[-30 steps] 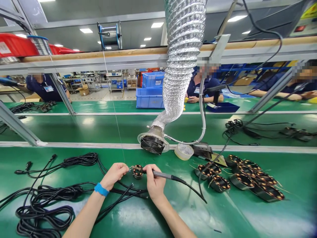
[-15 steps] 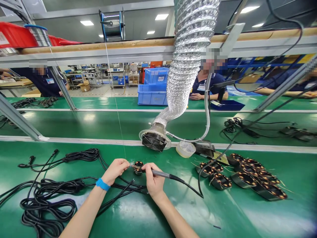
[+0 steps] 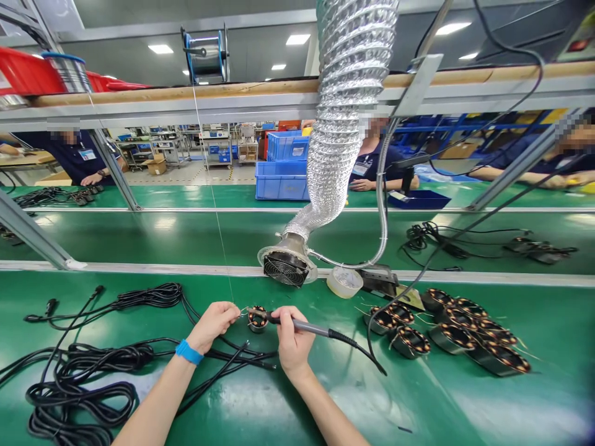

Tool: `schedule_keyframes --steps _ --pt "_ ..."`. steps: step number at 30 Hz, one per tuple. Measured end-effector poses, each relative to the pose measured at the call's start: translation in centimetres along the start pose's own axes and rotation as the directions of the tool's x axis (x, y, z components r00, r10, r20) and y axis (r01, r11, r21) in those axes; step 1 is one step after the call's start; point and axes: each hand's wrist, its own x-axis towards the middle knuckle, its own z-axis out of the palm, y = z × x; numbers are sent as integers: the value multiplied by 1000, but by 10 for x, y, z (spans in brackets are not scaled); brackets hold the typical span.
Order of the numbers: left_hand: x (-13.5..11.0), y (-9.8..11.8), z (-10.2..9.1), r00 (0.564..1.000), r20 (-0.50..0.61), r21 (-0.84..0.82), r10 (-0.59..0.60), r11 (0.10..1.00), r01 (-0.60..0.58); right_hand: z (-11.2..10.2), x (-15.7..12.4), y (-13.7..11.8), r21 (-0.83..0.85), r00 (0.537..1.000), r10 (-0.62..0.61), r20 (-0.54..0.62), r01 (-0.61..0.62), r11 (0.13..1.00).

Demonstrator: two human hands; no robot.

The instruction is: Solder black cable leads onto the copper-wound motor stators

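My left hand [image 3: 214, 327], a blue band [image 3: 189, 352] on its wrist, pinches a thin solder wire [image 3: 216, 214] that runs down from a spool [image 3: 204, 54] on the shelf. In my right hand [image 3: 294, 345] is a soldering iron [image 3: 310, 327], gripped like a pen with its tip pointing left. Between the hands a small round copper-wound coil ring [image 3: 257, 322] sits on the green bench, and the iron's tip lies over it, close to my left fingertips. Whether the tip touches a wire there is too small to tell. Black cables [image 3: 232, 356] lie just below.
More coil rings [image 3: 453, 334] stand at right. A tape roll [image 3: 344, 282] and a fan-ended exhaust duct [image 3: 286, 267] are behind my hands. Coiled black cables [image 3: 88, 396] cover the left. Co-workers sit across the bench beyond blue crates [image 3: 281, 179].
My right hand and the soldering iron have shifted slightly right, and the gap between the iron's tip and my left fingertips has widened a little. The camera view has turned slightly.
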Motion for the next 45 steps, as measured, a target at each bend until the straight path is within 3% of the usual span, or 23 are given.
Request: schedule_keyframes --steps 10,22,31,38,45 --pt "-2 2 2 1000 15 22 8 1000 -8 3 -1 3 -39 999 3 54 -1 999" --pt "-1 -3 -2 999 28 57 38 998 -40 9 4 -8 -87 980 -18 197 35 996" --pt "-10 4 4 986 12 124 169 978 -169 16 3 1 9 910 -119 397 126 992" --pt "-16 8 3 965 44 132 257 956 -261 23 -2 2 -6 891 -175 419 196 981" --pt "-18 7 -3 968 143 212 207 949 -234 19 -5 -6 -82 903 -162 399 211 974"
